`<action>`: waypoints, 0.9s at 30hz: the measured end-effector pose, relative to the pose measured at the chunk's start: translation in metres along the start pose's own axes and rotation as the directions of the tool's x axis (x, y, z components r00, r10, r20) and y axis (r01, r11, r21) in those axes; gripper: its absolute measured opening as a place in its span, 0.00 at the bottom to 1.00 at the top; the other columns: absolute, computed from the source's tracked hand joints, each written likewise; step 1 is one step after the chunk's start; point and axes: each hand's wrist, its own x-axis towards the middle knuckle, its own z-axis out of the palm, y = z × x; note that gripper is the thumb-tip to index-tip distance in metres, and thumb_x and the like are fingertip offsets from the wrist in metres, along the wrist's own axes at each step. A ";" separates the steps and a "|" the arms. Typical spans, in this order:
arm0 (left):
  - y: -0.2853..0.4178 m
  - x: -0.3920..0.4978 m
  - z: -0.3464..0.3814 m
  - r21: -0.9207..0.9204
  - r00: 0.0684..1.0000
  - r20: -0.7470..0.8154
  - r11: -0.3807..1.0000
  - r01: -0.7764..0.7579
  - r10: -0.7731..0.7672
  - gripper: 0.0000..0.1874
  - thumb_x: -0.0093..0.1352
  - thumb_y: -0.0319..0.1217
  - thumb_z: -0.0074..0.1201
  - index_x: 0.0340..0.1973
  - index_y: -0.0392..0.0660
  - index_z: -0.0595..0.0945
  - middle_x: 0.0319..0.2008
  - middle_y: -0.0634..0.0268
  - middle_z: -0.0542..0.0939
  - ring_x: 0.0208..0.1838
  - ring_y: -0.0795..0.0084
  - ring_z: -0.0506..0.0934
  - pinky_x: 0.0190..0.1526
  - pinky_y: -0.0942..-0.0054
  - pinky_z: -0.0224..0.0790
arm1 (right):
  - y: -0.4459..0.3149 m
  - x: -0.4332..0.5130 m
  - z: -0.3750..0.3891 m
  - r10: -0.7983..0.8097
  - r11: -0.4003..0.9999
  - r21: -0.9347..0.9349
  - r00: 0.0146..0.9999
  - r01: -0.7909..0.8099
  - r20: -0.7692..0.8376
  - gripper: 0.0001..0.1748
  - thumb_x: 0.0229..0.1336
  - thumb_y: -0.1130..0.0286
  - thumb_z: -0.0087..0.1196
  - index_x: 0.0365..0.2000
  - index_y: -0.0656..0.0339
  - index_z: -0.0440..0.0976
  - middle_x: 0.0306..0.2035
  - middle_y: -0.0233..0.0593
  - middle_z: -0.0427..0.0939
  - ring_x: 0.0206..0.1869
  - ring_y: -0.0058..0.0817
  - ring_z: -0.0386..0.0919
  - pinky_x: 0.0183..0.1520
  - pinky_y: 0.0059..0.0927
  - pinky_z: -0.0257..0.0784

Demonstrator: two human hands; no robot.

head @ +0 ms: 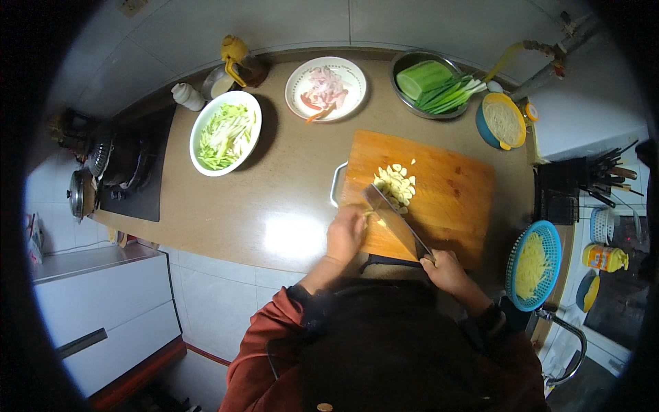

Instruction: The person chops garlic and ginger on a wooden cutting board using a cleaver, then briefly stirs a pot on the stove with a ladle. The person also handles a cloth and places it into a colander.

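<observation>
My right hand (447, 270) grips the handle of a broad-bladed kitchen cleaver (392, 219). Its blade slants up and left across a wooden cutting board (453, 190). Left of the blade, my left hand (346, 234) is curled over the board's near left part, with a pale garlic piece (367, 212) at its fingertips, partly hidden. Beyond the blade lies a pile of sliced garlic (396, 180), partly covered by the cleaver. One small slice sits apart above the pile.
Beyond the board stand a plate of raw sliced meat (327, 85), a metal bowl (400, 100) with green vegetables and a noodle bowl (502, 121). Shredded greens fill a white bowl (193, 139) at left. A blue colander (552, 257) and faucet (574, 335) are at right; a stove (139, 198) is far left.
</observation>
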 end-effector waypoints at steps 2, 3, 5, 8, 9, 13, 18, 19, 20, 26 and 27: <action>-0.006 0.004 0.000 -0.203 0.967 0.040 0.946 0.254 -0.251 0.04 0.70 0.25 0.57 0.37 0.38 0.78 0.29 0.69 0.76 0.31 0.82 0.72 0.34 0.80 0.68 | -0.001 0.001 0.001 -0.013 1.000 0.013 1.000 0.013 -0.002 0.17 0.61 0.64 0.50 0.37 0.73 0.74 0.30 0.65 0.77 0.36 0.61 0.77 0.40 0.52 0.71; -0.010 0.008 -0.001 -0.165 0.958 0.021 0.944 0.284 -0.284 0.05 0.70 0.26 0.57 0.37 0.37 0.78 0.29 0.71 0.77 0.32 0.83 0.72 0.34 0.81 0.68 | -0.001 0.001 0.000 -0.004 0.999 0.038 1.000 0.004 0.001 0.17 0.61 0.65 0.50 0.37 0.73 0.74 0.30 0.65 0.77 0.36 0.61 0.77 0.40 0.52 0.71; -0.018 0.017 -0.004 -0.214 0.953 -0.006 0.931 0.295 -0.303 0.06 0.70 0.27 0.58 0.36 0.36 0.80 0.28 0.70 0.79 0.30 0.83 0.72 0.34 0.81 0.68 | -0.001 0.000 0.000 0.017 0.997 0.079 1.000 -0.018 0.010 0.17 0.61 0.65 0.50 0.37 0.73 0.74 0.30 0.65 0.77 0.37 0.61 0.77 0.41 0.51 0.71; -0.028 0.025 -0.007 -0.099 0.947 0.062 0.942 0.321 -0.316 0.09 0.69 0.29 0.60 0.34 0.34 0.82 0.27 0.66 0.82 0.27 0.80 0.76 0.30 0.80 0.70 | 0.001 0.000 -0.001 0.041 0.994 0.097 0.999 -0.043 0.019 0.17 0.61 0.65 0.51 0.38 0.72 0.75 0.31 0.65 0.77 0.38 0.60 0.78 0.40 0.50 0.71; -0.029 0.025 -0.007 -0.078 0.940 0.121 0.941 0.328 -0.318 0.09 0.68 0.29 0.60 0.34 0.34 0.82 0.28 0.65 0.82 0.27 0.79 0.77 0.30 0.79 0.71 | 0.003 -0.001 -0.001 0.039 0.996 0.084 0.999 -0.040 0.016 0.16 0.61 0.65 0.51 0.38 0.72 0.75 0.31 0.64 0.77 0.37 0.59 0.78 0.40 0.50 0.72; -0.018 0.018 -0.006 0.036 0.894 0.234 0.922 0.385 -0.382 0.11 0.66 0.34 0.53 0.27 0.39 0.83 0.24 0.49 0.81 0.26 0.58 0.82 0.33 0.61 0.74 | 0.006 0.001 0.003 -0.046 0.995 0.088 0.998 0.049 -0.032 0.16 0.60 0.64 0.51 0.37 0.71 0.75 0.31 0.63 0.77 0.36 0.59 0.78 0.40 0.50 0.71; 0.011 0.009 -0.007 0.312 0.929 0.132 0.904 0.292 -0.345 0.09 0.63 0.39 0.57 0.31 0.48 0.84 0.27 0.54 0.83 0.31 0.50 0.82 0.37 0.57 0.76 | 0.007 0.001 0.001 0.036 0.999 0.011 0.996 -0.035 -0.077 0.18 0.58 0.63 0.54 0.32 0.73 0.75 0.27 0.62 0.76 0.33 0.56 0.78 0.37 0.50 0.71; 0.014 0.009 -0.009 0.326 0.929 0.139 0.902 0.283 -0.342 0.10 0.63 0.39 0.57 0.31 0.47 0.83 0.27 0.55 0.83 0.32 0.51 0.82 0.37 0.57 0.76 | 0.009 0.003 0.000 0.005 1.000 0.020 0.999 -0.004 -0.054 0.18 0.58 0.63 0.55 0.31 0.73 0.75 0.26 0.62 0.76 0.33 0.56 0.78 0.37 0.49 0.71; 0.017 0.009 -0.009 0.327 0.932 0.145 0.905 0.272 -0.333 0.10 0.64 0.40 0.58 0.32 0.47 0.82 0.26 0.55 0.83 0.33 0.51 0.82 0.37 0.57 0.76 | 0.012 0.002 -0.001 0.016 1.000 0.023 1.000 -0.016 -0.021 0.19 0.57 0.63 0.56 0.30 0.74 0.75 0.26 0.62 0.76 0.32 0.56 0.78 0.37 0.49 0.71; 0.015 0.001 -0.014 0.225 0.984 0.099 0.967 0.120 -0.145 0.11 0.65 0.37 0.59 0.36 0.44 0.80 0.32 0.55 0.83 0.35 0.51 0.81 0.37 0.58 0.74 | 0.031 0.006 0.012 -0.044 0.998 0.034 0.993 0.048 -0.109 0.17 0.57 0.65 0.56 0.29 0.74 0.74 0.27 0.61 0.77 0.32 0.53 0.78 0.37 0.47 0.71; 0.015 -0.001 -0.015 0.200 0.983 0.118 0.973 0.117 -0.142 0.10 0.65 0.36 0.59 0.37 0.44 0.80 0.33 0.55 0.82 0.37 0.51 0.81 0.38 0.58 0.74 | 0.032 0.006 0.013 -0.036 0.999 -0.005 0.992 0.035 -0.121 0.17 0.57 0.65 0.56 0.29 0.74 0.74 0.28 0.61 0.78 0.32 0.53 0.78 0.37 0.47 0.71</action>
